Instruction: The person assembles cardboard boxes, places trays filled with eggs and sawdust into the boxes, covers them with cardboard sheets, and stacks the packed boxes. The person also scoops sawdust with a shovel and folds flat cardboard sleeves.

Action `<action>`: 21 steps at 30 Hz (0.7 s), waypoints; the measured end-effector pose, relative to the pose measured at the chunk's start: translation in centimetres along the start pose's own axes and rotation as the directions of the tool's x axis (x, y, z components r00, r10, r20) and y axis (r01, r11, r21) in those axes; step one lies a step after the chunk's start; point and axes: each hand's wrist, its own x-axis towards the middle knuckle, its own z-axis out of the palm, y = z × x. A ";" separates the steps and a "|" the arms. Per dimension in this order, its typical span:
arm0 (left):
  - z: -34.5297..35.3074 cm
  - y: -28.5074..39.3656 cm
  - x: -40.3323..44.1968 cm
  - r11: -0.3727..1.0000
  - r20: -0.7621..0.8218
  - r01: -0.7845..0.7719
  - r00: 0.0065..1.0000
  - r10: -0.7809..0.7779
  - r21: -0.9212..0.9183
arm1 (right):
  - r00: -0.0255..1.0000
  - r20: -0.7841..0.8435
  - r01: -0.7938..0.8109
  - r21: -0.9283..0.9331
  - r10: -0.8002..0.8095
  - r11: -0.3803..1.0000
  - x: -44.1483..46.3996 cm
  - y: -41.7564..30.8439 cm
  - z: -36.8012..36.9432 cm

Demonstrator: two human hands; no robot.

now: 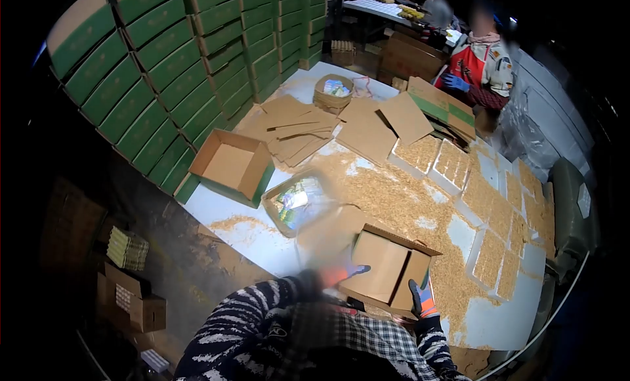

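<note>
Close to my body, at the table's near edge, lies an open cardboard box [377, 266] with brown flaps and a brown sheet inside. My right hand [422, 299], in an orange and blue-grey glove, grips its right wall. My left hand [341, 273], gloved alike and partly smeared, is at the box's left side with its thumb over the edge; its other fingers are hidden. A blurred cardboard piece [328, 240] is just beyond my left hand. Further up stands a basket [298, 204] of colourful packets.
Green boxes [177, 72] are stacked at the left. An open green box [233, 164] stands on the white table [230, 233]. Flat cardboard sheets [289, 128], a second basket [333, 95] and shavings-covered white trays [485, 256] lie beyond. A person [482, 66] stands at the far right.
</note>
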 end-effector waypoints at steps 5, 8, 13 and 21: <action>-3.1 -1.0 -1.1 0.935 -0.172 -0.084 0.985 0.025 -0.344 | 0.969 -0.014 0.245 -0.060 -0.246 0.968 2.4 -2.2 3.1; -14.1 1.6 -6.3 0.582 -0.218 -0.257 0.966 0.138 -0.771 | 0.974 0.096 0.191 0.121 -0.204 0.974 3.2 -6.7 7.6; -36.9 -2.6 -13.4 0.953 -0.973 -0.266 0.137 0.189 0.147 | 0.854 0.094 0.517 -0.053 -0.511 0.854 11.0 -8.2 19.8; -51.3 -18.9 -13.8 0.725 -0.783 -0.404 0.545 -0.298 -0.558 | 0.945 0.150 0.249 0.254 -0.292 0.935 15.6 -9.5 47.2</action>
